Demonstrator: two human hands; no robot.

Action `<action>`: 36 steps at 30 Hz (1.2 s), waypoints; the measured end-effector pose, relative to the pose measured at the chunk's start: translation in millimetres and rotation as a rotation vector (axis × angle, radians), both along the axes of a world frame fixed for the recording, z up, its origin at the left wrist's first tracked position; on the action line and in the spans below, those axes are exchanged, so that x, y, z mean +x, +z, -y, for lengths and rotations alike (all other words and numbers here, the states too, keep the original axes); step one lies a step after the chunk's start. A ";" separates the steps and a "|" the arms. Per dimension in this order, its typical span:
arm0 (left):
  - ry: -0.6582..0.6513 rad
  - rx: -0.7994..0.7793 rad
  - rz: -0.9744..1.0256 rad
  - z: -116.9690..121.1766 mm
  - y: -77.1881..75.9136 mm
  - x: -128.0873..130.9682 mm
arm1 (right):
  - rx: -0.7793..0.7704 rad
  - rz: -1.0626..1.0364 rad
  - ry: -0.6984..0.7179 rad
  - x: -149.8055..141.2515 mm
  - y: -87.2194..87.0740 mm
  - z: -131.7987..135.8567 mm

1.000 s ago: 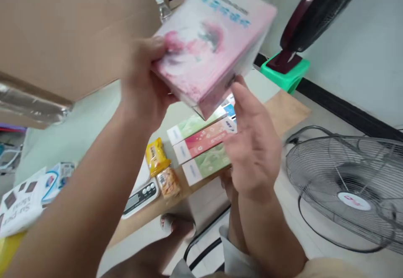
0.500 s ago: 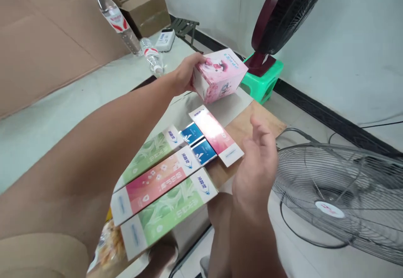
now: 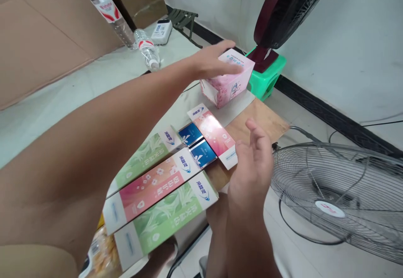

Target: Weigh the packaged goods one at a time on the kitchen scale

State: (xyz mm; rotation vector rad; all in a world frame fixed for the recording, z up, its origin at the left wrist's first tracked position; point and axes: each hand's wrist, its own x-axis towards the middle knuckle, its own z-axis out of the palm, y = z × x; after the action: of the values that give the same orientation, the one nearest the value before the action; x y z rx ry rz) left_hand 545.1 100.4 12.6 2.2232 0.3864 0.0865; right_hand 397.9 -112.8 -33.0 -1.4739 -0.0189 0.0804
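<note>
Desk [image 3: 176,45]: pink box [image 3: 232,87] resting at far right, placing step seemingly nearly done. Left hand [image 3: 214,62] spread wide over box, no longer clamped on its left side as half a second ago; release calls for lifting clear. Right hand [image 3: 252,164] empty, half-curled, at near right.

A pink cardboard box [image 3: 229,87] sits on the tabletop [image 3: 230,113], close to its far edge, with one corner pointing toward the viewer. Blue lettering marks the partly hidden top; a small dark figure is printed on one pink side, while the adjoining end is mostly white. It looks closed.
</note>
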 end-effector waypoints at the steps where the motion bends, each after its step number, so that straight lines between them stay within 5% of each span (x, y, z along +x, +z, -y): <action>1: -0.017 0.014 -0.014 3.7 0.0 2.2 | -0.004 0.011 0.000 -0.5 -0.9 -0.1; 5: 0.115 -0.105 -0.069 9.0 -5.5 3.9 | 0.005 0.038 0.005 0.4 -5.2 0.8; 10: 0.119 -0.137 -0.080 4.1 -7.7 -3.5 | -0.023 0.042 0.021 0.4 -7.0 1.6; 21: 0.002 0.012 -0.157 5.7 -6.7 -1.7 | -0.020 0.095 0.028 -3.2 -7.9 0.4; 25: -0.116 0.230 0.077 7.6 13.3 -16.7 | -0.014 0.184 -0.053 1.4 -3.7 1.5; 28: -0.102 0.370 0.221 9.3 41.1 -49.0 | 0.087 0.304 -0.197 0.4 -2.1 -2.8; 31: 0.002 0.485 0.266 12.3 69.1 -108.4 | 0.200 0.401 -0.326 -6.2 -2.8 -3.9; 33: 0.083 0.540 0.304 16.6 83.2 -163.5 | 0.167 0.460 -0.269 -11.9 -4.2 5.1; 36: 0.270 0.544 0.407 28.1 92.7 -260.9 | -0.024 0.479 0.154 -16.4 -5.9 35.9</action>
State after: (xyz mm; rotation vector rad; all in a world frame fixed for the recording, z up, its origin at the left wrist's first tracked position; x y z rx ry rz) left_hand 284.2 72.2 105.3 2.5808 0.4721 0.8636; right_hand 381.4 -148.7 -38.9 -1.4846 -0.5217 -0.1495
